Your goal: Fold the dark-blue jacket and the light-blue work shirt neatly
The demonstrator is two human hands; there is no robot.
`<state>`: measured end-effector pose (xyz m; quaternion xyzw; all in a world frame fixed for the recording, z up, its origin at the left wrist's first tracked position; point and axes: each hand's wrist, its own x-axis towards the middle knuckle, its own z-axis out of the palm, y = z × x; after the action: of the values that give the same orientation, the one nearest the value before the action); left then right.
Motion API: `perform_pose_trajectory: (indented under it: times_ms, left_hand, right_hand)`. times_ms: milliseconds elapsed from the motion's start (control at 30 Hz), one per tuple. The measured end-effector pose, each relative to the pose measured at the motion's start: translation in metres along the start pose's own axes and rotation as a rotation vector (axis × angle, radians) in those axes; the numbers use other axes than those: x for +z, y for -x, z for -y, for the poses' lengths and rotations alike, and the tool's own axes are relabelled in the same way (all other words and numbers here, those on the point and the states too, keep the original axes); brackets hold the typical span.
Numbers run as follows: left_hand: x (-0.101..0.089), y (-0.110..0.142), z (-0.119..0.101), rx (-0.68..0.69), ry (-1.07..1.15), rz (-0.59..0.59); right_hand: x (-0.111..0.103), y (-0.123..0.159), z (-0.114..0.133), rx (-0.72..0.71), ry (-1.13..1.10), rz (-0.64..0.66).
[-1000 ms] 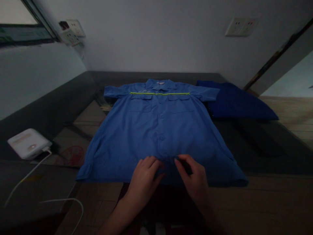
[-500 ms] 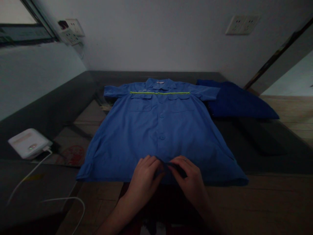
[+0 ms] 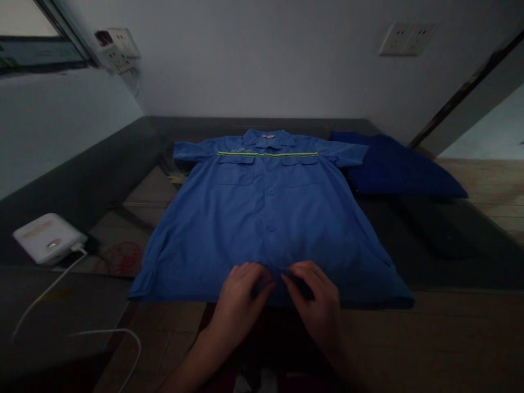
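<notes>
Head view: the blue shirt (image 3: 241, 218) lies spread face up on the dark table (image 3: 409, 240), its collar towards the wall (image 3: 262, 65) and its hem at the near edge. A bright yellow-green stripe (image 3: 290, 154) crosses the chest above two flap pockets, and buttons run down the middle. Both hands are at the lower part of the button front, just beside each other. The left hand (image 3: 241, 289) has its thumb and fingers curled in close, pinching the shirt cloth. The right hand (image 3: 317, 297), with a ring on one finger, holds its thumb and forefinger narrowly apart at the same front strip — whether cloth is caught between their tips, I cannot tell. Darker blue cloth (image 3: 397, 169) sits beside the shirt's right-hand sleeve in the view, partly under it, with a flat black object (image 3: 438, 229) nearer on the table. Well apart on the left side is a white device (image 3: 49, 238) with a white cable (image 3: 49, 295) plugged in. Sockets (image 3: 407, 39) are set in the wall.
</notes>
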<state>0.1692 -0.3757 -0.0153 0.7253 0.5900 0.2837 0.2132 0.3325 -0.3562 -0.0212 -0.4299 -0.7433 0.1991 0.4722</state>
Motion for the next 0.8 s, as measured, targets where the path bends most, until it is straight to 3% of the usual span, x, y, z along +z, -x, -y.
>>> perform_pose_trajectory:
  times_ms: [233,467,800]
  left_hand:
    - [-0.0005,0.0030,-0.0010,-0.078,0.144,-0.043]
    - [-0.0010,0.0017,-0.0008,-0.085,0.189,-0.063]
    - [-0.0006,0.0020,-0.0018,-0.113,0.227,-0.064]
  right_hand:
    - [0.0018,-0.0028,-0.0018,0.073,-0.028,0.136]
    - [-0.0017,-0.0034,-0.0020,0.120,-0.069,0.184]
    - [-0.0034,-0.0004,0.0005,0.046,0.027,0.190]
